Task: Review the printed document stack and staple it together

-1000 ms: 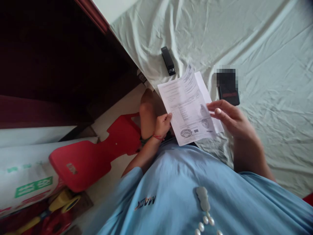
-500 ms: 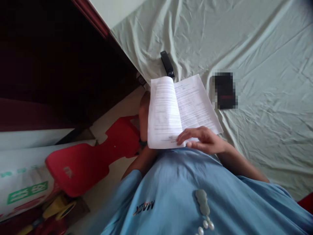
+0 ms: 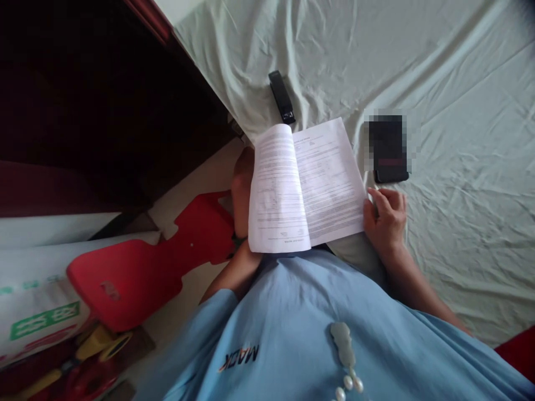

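I hold a stack of printed papers [image 3: 326, 184] above my lap, with the top sheet [image 3: 276, 195] turned over to the left. My right hand [image 3: 387, 220] pinches the right edge of the lower sheet. My left hand [image 3: 246, 257] reaches under the turned sheet; only its wrist shows and the fingers are hidden. A black stapler [image 3: 281, 97] lies on the pale green bedsheet [image 3: 460, 83] just beyond the papers. A flat black object [image 3: 388, 150], partly blurred, lies on the sheet right above my right hand.
To the left the bed edge drops to a floor with a red plastic piece [image 3: 137, 278], a white sack with green print [image 3: 37, 301] and yellow-handled things [image 3: 96, 345]. Dark wooden furniture [image 3: 83, 83] fills the upper left. My knee [image 3: 241, 184] shows beside the papers.
The top sheet was flipped over to the left. My right hand slid from the bottom edge of the papers to their right edge, and my left hand went out of sight beneath them.
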